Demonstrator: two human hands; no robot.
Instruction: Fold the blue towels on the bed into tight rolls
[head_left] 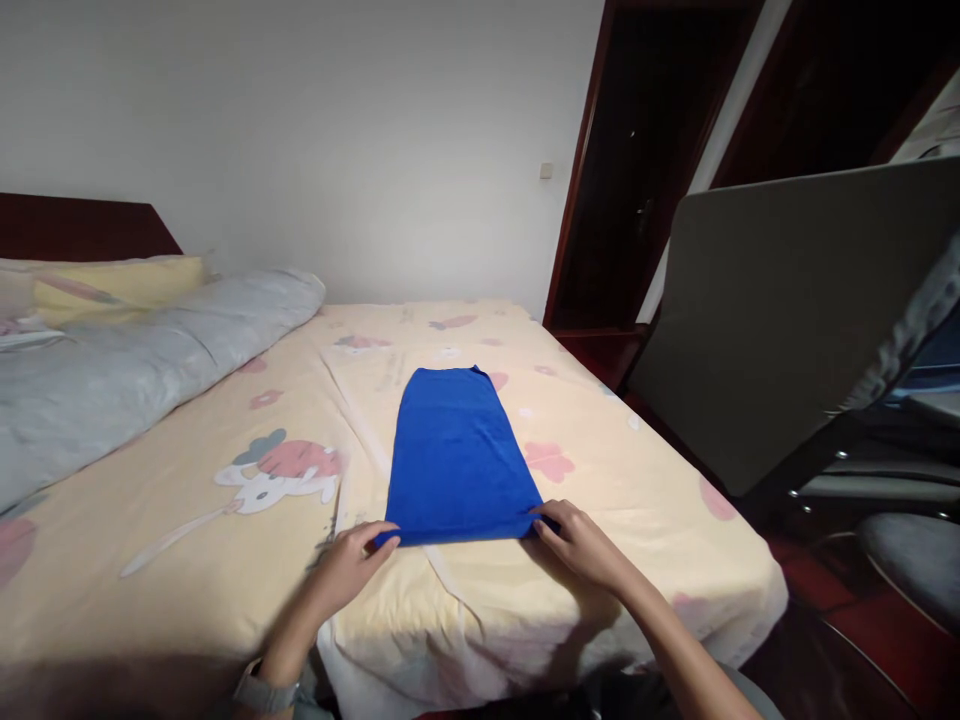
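Observation:
A blue folded cloth, its exact kind of garment not shown, lies flat on the bed, narrower at the far end. Its near edge is turned over into a thin strip. At the near left corner, my left hand pinches this edge between thumb and fingers. My right hand grips the near right corner in the same way, the fingertips partly hidden by the fold. A watch or band sits on my left wrist.
Under the cloth is a bed with a yellow patterned sheet. A rolled grey quilt and a yellow pillow lie at the left. Beyond the bed's right edge stand a large dark panel and a grey-seated stool.

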